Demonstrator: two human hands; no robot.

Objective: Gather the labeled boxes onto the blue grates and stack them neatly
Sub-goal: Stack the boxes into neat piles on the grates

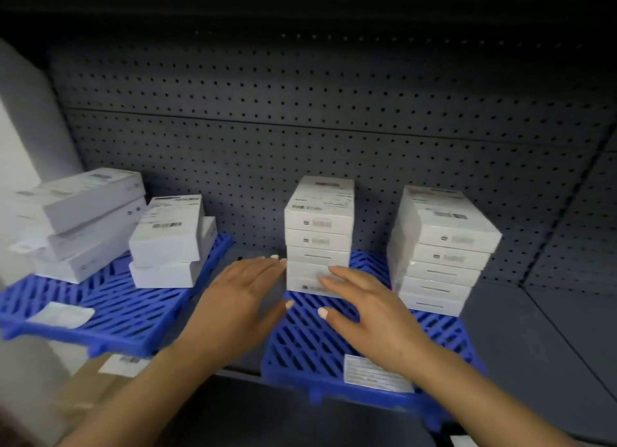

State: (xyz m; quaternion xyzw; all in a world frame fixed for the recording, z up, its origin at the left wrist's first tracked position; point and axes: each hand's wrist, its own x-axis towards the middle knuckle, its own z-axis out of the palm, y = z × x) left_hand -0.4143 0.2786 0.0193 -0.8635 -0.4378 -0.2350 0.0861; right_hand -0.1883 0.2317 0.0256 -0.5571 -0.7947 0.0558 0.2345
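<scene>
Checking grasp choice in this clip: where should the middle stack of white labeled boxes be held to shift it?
Clasp the middle stack of white labeled boxes low, on its left and right side walls, coming from the front; it is tall and narrow, its sides free, and the left hand and right hand flank its base.

On a dark shelf backed by a perforated panel (300, 139), two blue grates lie side by side. The right grate (310, 343) carries two upright stacks of white labeled boxes along its back edge: a middle stack (319, 236) and a right stack (440, 249). The left hand (238, 299) and right hand (367, 309) reach with straight fingers to the middle stack's lowest boxes. The left grate (110, 309) holds untidy, tilted boxes (83, 219) and a loose label (61, 314) near its front edge.
</scene>
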